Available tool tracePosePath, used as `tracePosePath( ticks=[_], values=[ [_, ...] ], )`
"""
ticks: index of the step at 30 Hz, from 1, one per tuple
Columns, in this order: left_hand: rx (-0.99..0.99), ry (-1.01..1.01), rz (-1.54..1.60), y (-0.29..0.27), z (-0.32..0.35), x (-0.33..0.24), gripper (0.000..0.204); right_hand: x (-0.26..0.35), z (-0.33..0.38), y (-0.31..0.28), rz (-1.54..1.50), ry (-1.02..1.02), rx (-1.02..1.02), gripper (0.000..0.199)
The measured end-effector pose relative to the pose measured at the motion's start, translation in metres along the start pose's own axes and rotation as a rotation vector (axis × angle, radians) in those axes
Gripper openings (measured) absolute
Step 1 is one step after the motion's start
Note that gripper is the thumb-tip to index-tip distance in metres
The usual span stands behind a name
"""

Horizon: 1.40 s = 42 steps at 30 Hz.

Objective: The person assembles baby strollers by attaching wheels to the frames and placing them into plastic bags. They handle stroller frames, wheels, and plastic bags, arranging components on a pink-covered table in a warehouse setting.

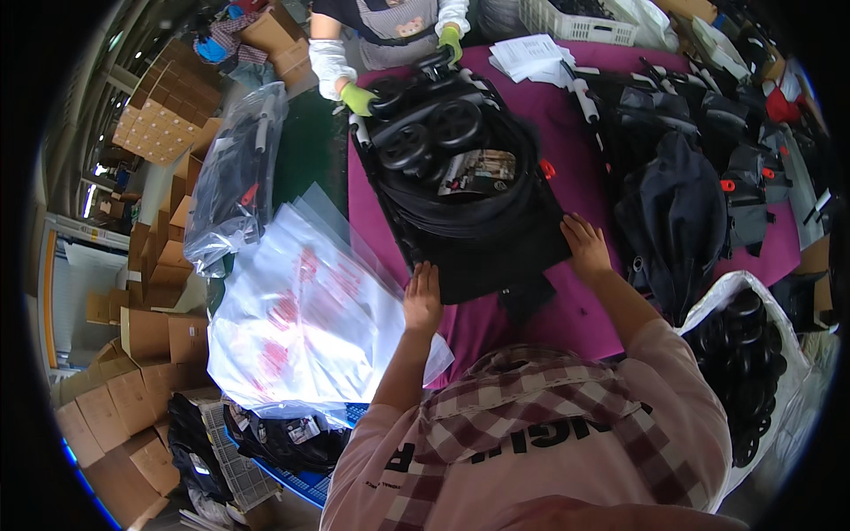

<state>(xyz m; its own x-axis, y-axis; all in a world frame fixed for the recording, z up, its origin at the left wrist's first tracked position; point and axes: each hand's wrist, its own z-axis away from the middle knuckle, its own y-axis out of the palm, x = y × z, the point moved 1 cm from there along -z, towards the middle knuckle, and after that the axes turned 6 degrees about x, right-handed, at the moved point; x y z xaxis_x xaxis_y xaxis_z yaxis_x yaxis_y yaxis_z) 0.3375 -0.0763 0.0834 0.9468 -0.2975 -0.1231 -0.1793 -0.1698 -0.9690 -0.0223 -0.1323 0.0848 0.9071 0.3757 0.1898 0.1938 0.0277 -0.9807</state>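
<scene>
A folded black stroller [478, 234] lies on the magenta table cover, its wheels at the far end and its fabric end toward me. A printed card [481, 172] rests on it. My left hand [423, 299] touches the near left corner, fingers stretched along the edge. At the near right corner, my right hand [585, 247] lies with fingers extended against the fabric; both thumbs are hard to see. Across the table, a co-worker's green-gloved hands [359, 99] are at the wheels. A black strap or cloth flap [526, 299] hangs out from the near edge.
Clear plastic bags with red print [301, 310] are piled at left, beside a bagged stroller [237, 173]. More folded strollers [677, 190] lie at right. White papers [531, 60] sit at the back. A white sack of black wheels [744, 354] stands near right; cardboard boxes [133, 398] fill the left.
</scene>
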Motion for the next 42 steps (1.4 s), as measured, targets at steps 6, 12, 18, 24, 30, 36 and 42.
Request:
tracePosePath(
  ticks=[6, 12, 18, 24, 30, 36, 42],
  values=[
    [0.095, 0.108, -0.044, -0.017, -0.025, 0.012, 0.035, -0.023, -0.042, 0.003, 0.045, -0.042, -0.112, 0.048],
    [0.137, 0.104, 0.004, -0.032, -0.039, 0.009, 0.033, -0.037, -0.066, 0.008, 0.013, -0.060, -0.004, 0.038],
    [0.322, 0.038, 0.161, -0.059, -0.071, 0.020, 0.035, -0.039, -0.093, -0.023, 0.138, -0.118, 0.273, 0.034],
    [0.445, -0.286, 0.451, -0.072, -0.119, 0.048, 0.033, -0.046, -0.163, -0.055, -0.132, -0.029, 0.499, 0.040],
    [0.229, -0.433, 0.582, -0.043, -0.102, 0.058, 0.037, -0.049, -0.169, -0.037, -0.194, 0.037, 0.383, 0.042],
    [-0.018, -0.429, 0.879, -0.011, -0.065, 0.054, 0.041, -0.049, -0.128, -0.006, -0.553, 0.040, 0.144, 0.048],
    [-0.039, -0.376, 0.978, -0.018, -0.040, 0.109, 0.036, -0.005, -0.111, 0.002, -0.424, -0.033, 0.169, 0.062]
  ],
)
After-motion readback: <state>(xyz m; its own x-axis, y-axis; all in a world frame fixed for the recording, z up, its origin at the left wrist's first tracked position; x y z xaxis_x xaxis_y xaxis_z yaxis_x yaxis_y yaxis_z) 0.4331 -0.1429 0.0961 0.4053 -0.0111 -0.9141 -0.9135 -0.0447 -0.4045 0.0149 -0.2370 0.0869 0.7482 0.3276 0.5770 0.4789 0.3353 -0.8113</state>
